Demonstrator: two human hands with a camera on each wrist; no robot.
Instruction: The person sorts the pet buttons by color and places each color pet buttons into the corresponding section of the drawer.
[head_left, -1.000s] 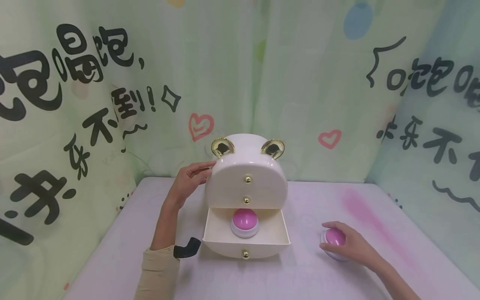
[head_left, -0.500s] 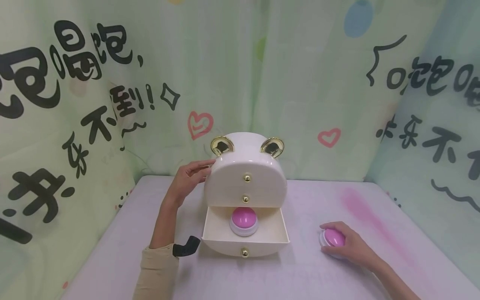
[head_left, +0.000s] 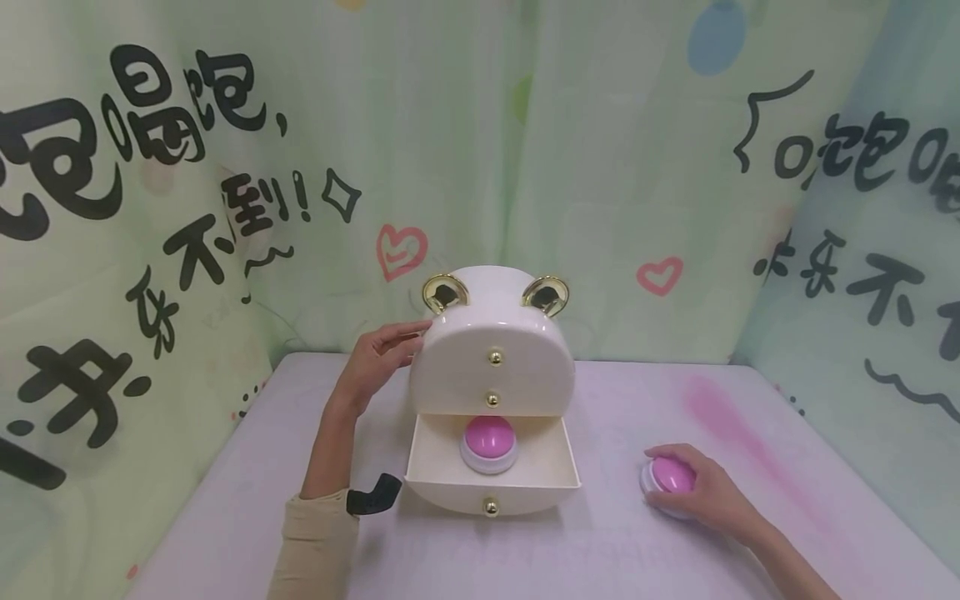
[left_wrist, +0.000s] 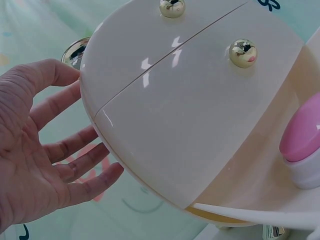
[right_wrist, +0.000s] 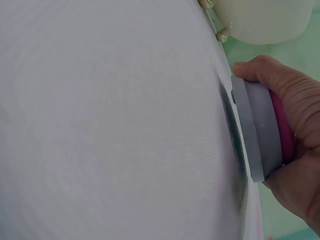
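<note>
A glossy white drawer box with gold knobs and two gold-ringed ears stands mid-table. Its lowest drawer is pulled out, and a push button with a pink dome and white base sits inside. My left hand reaches to the box's left side; in the left wrist view its fingers are spread and fairly straight, fingertips at the edge. To the right of the box, my right hand grips a second pink-domed push button by its rim, thumb and fingers on opposite sides, its base close over the table.
A pale lilac cloth covers the table, with a pink smear at the right. Behind and on both sides hangs a light green curtain with black lettering and red hearts. A black strap sticks out beside the left sleeve.
My right thumb sits slightly lower along the near side of the push button it holds. The left hand, the box and the open drawer have stayed put.
</note>
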